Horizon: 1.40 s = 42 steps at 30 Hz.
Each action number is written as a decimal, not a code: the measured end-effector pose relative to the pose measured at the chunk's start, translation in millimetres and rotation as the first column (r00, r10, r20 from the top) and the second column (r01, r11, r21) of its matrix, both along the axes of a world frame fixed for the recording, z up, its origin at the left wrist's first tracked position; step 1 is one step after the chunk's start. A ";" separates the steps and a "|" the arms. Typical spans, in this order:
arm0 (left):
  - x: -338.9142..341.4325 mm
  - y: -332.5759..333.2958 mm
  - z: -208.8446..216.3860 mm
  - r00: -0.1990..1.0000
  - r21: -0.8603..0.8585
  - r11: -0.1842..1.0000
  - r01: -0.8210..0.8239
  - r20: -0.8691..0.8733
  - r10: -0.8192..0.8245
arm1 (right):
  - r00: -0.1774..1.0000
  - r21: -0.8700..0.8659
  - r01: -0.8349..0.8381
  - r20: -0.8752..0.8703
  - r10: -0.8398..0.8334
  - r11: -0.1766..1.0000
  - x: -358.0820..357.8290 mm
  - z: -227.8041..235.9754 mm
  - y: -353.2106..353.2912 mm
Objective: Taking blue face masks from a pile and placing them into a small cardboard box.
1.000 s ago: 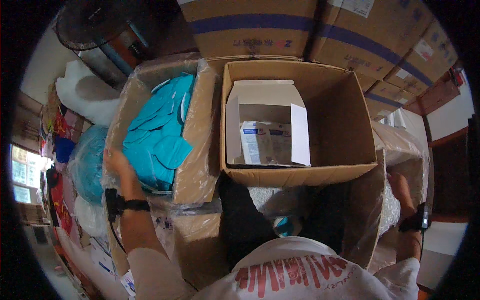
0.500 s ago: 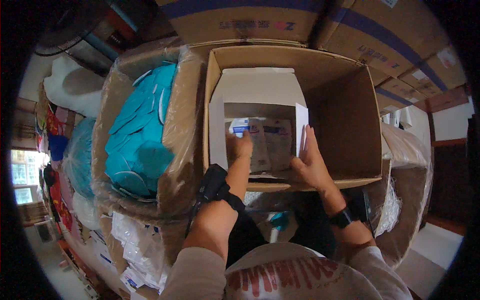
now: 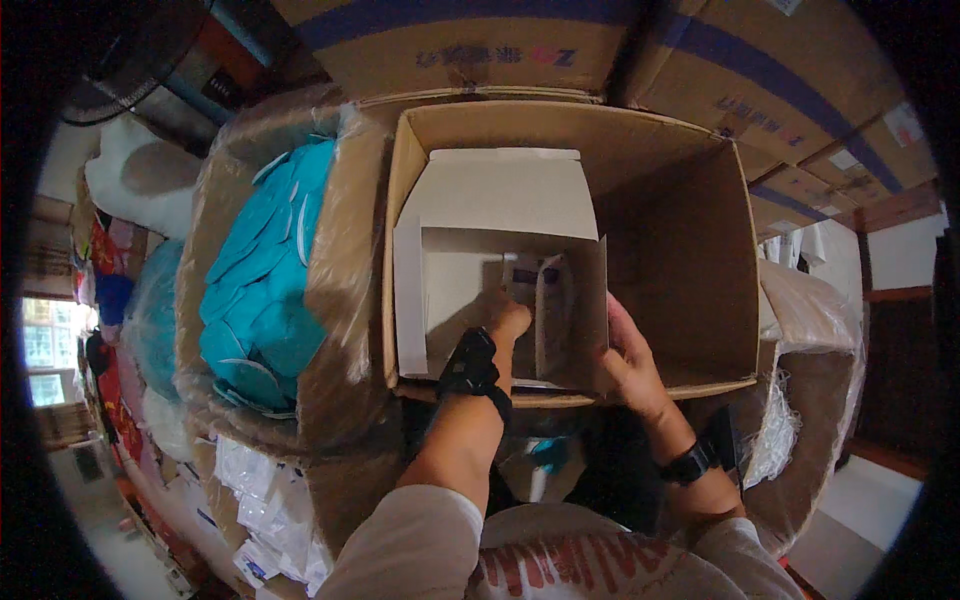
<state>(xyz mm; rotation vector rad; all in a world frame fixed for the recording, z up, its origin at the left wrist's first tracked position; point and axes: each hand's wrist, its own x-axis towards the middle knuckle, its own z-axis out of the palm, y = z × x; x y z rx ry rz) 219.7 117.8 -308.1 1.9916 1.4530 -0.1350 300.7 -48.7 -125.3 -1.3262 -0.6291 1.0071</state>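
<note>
A white open-topped carton [image 3: 410, 300] with its back flap raised sits at the left inside a large brown cardboard box [image 3: 690, 200]. My left hand [image 3: 508, 322] reaches into the carton with curled fingers, against pale flat packets [image 3: 553, 305] that stand along its right part. What its fingertips hold is hidden. My right hand [image 3: 632, 368] grips the carton's right wall near the front corner, thumb toward the front and fingers along the outer side.
At left, a plastic-lined box [image 3: 345, 300] holds a heap of teal round pieces [image 3: 265, 280]. White packets [image 3: 268, 495] fill a box at lower left. Sealed brown cartons [image 3: 480, 50] are stacked behind. White stringy material [image 3: 775, 430] shows in a box at right.
My left hand has moved right and slightly toward me inside the carton. The packets now stand bunched at the right, uncovering bare carton on the left. My right hand still holds the wall.
</note>
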 end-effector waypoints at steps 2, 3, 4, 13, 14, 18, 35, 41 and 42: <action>0.8 1.4 9.5 0.994 -0.075 0.995 -0.073 0.070 0.078 | 0.999 0.006 -0.006 -0.035 0.006 1.000 0.1 3.9 0.5; 2.1 4.1 13.0 0.989 -0.099 0.990 -0.096 0.099 0.106 | 0.999 0.008 -0.005 -0.051 0.005 1.000 0.6 6.7 1.4; 1.2 7.2 14.7 0.984 -0.119 0.985 -0.123 0.118 0.137 | 0.999 0.012 -0.003 -0.051 0.003 1.000 0.2 5.7 1.6; 8.8 15.0 48.7 0.929 -0.169 0.975 -0.145 0.315 0.193 | 0.997 0.039 0.017 -0.070 -0.014 0.999 0.0 -0.7 1.0; 10.2 9.8 58.2 0.923 -0.169 0.979 -0.113 0.347 0.166 | 0.998 0.029 0.024 -0.065 -0.022 0.999 0.0 -0.8 0.1; 10.7 -6.6 70.8 0.869 -0.145 0.976 0.165 0.490 -0.074 | 0.998 0.059 0.041 -0.047 -0.038 0.997 -0.6 -4.3 -1.2; -73.3 -21.2 251.3 0.718 0.073 0.964 0.257 0.653 -0.241 | 0.756 0.005 0.155 0.643 -0.122 0.988 -0.8 89.2 -16.7; -141.9 -38.4 329.7 0.601 0.067 0.793 0.605 0.615 -0.511 | 0.458 -0.126 -0.274 0.855 0.244 0.954 -36.7 194.8 -16.4; -145.8 -43.7 344.1 0.601 0.033 0.774 0.633 0.610 -0.517 | 0.518 0.062 -0.271 0.851 0.091 0.961 -46.4 190.0 -16.5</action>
